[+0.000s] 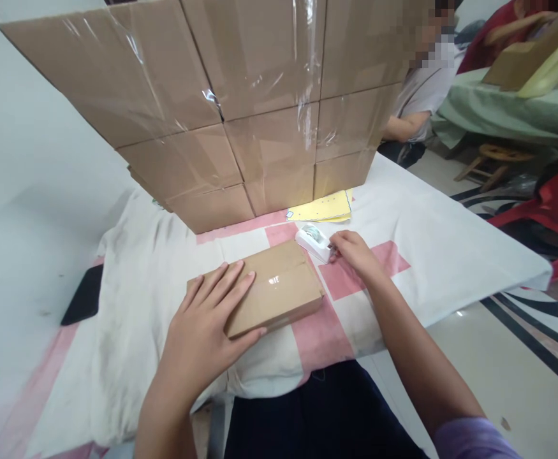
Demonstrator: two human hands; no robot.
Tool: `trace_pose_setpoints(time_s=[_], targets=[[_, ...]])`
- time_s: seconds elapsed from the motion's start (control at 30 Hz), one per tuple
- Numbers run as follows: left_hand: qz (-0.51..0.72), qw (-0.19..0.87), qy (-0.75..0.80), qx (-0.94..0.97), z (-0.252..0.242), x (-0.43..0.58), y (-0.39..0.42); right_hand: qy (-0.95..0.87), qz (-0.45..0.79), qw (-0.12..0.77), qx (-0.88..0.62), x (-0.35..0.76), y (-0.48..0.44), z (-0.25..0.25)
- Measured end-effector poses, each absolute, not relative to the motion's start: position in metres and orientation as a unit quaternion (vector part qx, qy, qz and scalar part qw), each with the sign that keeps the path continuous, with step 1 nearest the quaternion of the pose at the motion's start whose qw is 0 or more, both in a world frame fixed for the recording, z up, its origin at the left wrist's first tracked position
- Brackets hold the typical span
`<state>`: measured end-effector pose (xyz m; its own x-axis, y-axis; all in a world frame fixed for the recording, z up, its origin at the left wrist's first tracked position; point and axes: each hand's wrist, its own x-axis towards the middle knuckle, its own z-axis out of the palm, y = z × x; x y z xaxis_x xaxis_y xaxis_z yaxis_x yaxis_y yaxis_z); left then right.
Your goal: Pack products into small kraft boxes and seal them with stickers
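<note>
A flat brown cardboard box (279, 284) lies on the cloth in front of me, with shiny clear tape across its top. My left hand (206, 325) rests on its left part, fingers spread flat over the top and thumb along the near side. Just past the box's far right corner sits a small white tape dispenser (313, 245) with a roll of clear tape (312, 231) in it. My right hand (352, 252) is closed in a pinch at the dispenser's cutter end, at the tape's end. The strip between the fingertips is too fine to make out.
A tall stack of taped cardboard boxes (269, 153) stands behind on the pink-and-white tablecloth (432, 236). Yellow paper (321, 207) lies at its foot. A black object (85, 296) is by the wall. Right are a seated person (415, 108), a red chair (553, 217) and a wooden stool (493, 159).
</note>
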<state>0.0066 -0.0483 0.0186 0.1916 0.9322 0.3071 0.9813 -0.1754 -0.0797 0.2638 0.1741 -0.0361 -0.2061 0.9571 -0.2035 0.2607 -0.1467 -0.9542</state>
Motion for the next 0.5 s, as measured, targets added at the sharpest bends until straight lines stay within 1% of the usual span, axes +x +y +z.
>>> trace_pose_setpoints(time_s=[0.13, 0.3, 0.4, 0.5], targets=[[-0.099, 0.125, -0.629, -0.761, 0.018, 0.006, -0.048, -0.554, 0.539, 0.349, -0.53, 0.27, 0.173, -0.042], [-0.106, 0.114, -0.636, -0.756, 0.016, 0.005, -0.048, -0.536, 0.584, 0.34, -0.507, 0.279, 0.177, -0.045], [-0.105, 0.1, -0.642, -0.753, 0.016, 0.004, -0.048, -0.545, 0.578, 0.317, -0.518, 0.28, 0.176, -0.043], [-0.105, 0.088, -0.648, -0.749, 0.016, 0.004, -0.048, -0.541, 0.573, 0.268, -0.554, 0.279, 0.172, -0.039]])
